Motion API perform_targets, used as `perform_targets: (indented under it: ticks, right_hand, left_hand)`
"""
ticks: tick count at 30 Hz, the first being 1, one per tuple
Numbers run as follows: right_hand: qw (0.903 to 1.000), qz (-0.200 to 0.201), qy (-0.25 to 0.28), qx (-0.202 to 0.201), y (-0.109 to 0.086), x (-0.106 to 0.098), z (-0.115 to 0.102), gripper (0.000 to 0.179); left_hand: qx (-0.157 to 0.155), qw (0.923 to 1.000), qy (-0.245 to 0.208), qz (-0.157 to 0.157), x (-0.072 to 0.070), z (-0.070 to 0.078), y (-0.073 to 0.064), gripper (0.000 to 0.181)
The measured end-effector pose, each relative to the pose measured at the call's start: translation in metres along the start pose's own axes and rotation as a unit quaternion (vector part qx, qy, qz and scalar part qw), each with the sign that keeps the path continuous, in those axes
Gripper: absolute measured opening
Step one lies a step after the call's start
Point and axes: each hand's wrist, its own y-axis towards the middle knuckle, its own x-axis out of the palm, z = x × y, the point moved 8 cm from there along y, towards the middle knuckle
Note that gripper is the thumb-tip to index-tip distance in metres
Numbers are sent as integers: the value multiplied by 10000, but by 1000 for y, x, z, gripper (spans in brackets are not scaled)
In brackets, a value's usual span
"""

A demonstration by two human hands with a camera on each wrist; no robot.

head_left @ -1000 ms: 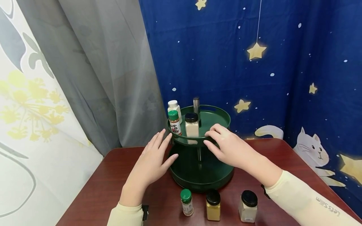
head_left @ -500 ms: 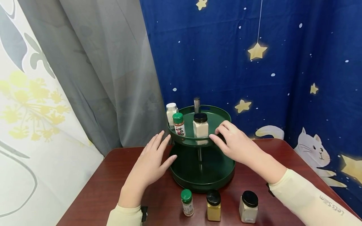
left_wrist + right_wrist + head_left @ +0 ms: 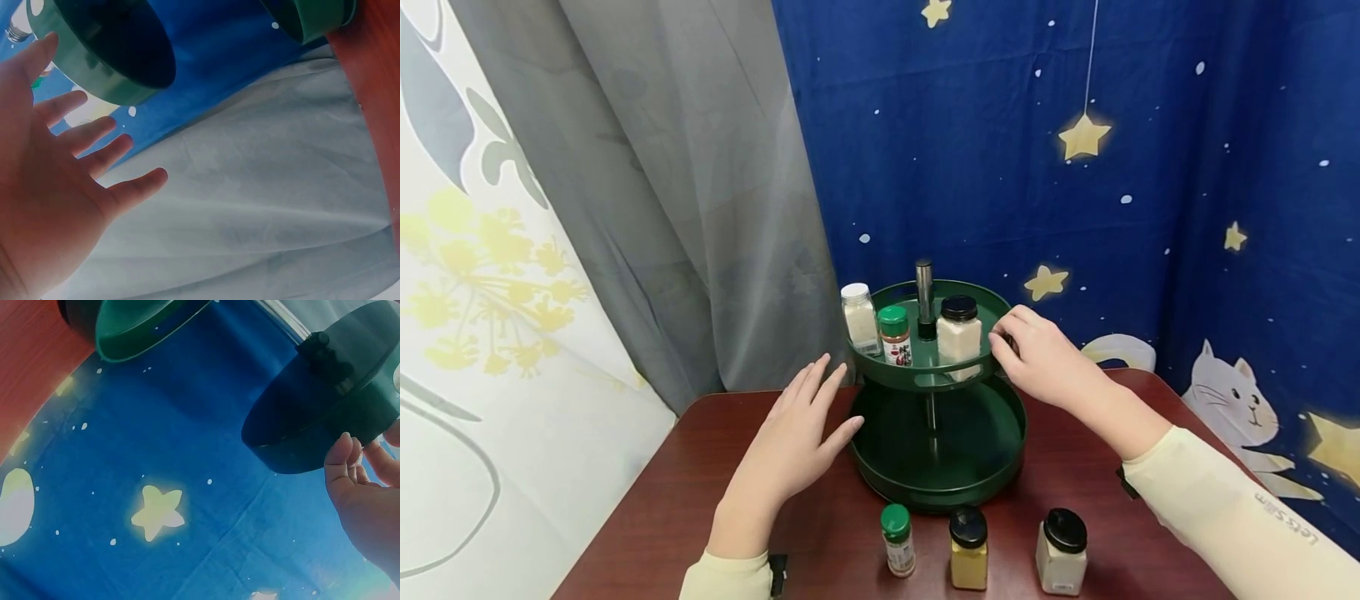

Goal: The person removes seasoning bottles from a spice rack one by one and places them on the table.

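Observation:
A dark green two-tier turntable rack (image 3: pixel 917 381) stands on the table. My right hand (image 3: pixel 1045 357) pinches the right side of its upper tray's rim; in the right wrist view the thumb and fingers close over the tray wall (image 3: pixel 290 447). My left hand (image 3: pixel 793 442), fingers straight and spread, is just off the rack's left side, and the left wrist view shows its open palm (image 3: pixel 69 187) apart from the tray. On the upper tray are a white-capped jar (image 3: pixel 861 321), a green-capped seasoning bottle (image 3: pixel 896 337) and a black-capped jar (image 3: pixel 959 332), around a metal post (image 3: pixel 925 296).
Along the table's near side stand a green-capped seasoning bottle (image 3: pixel 898 546), a black-capped jar of yellow powder (image 3: pixel 969 554) and a black-capped jar of pale powder (image 3: pixel 1062 558). The lower tray (image 3: pixel 940 492) holds no jars. Curtains (image 3: pixel 700 208) hang behind the table.
The upper tray has turned, carrying its three containers along the front to the right, as my right hand moved right and slightly back with the rim. The left hand has barely moved.

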Motion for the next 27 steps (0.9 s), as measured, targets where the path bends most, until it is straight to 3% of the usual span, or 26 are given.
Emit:
perform_targets:
  ticks: [10,16,27]
  right_hand:
    - [9994,-289,79,178,11,1,15,26]
    - [9989,-406,110,224,14,3,20,28]
    - [9992,-276,-33,284,10,3,23,30]
  left_hand:
    - [-78,9998,-146,-132,7,-4,-5,76]
    - [-68,9998,-176,-57,7,-6,-7,76]
    - [80,9996,-249,127,2,-3,-6,73]
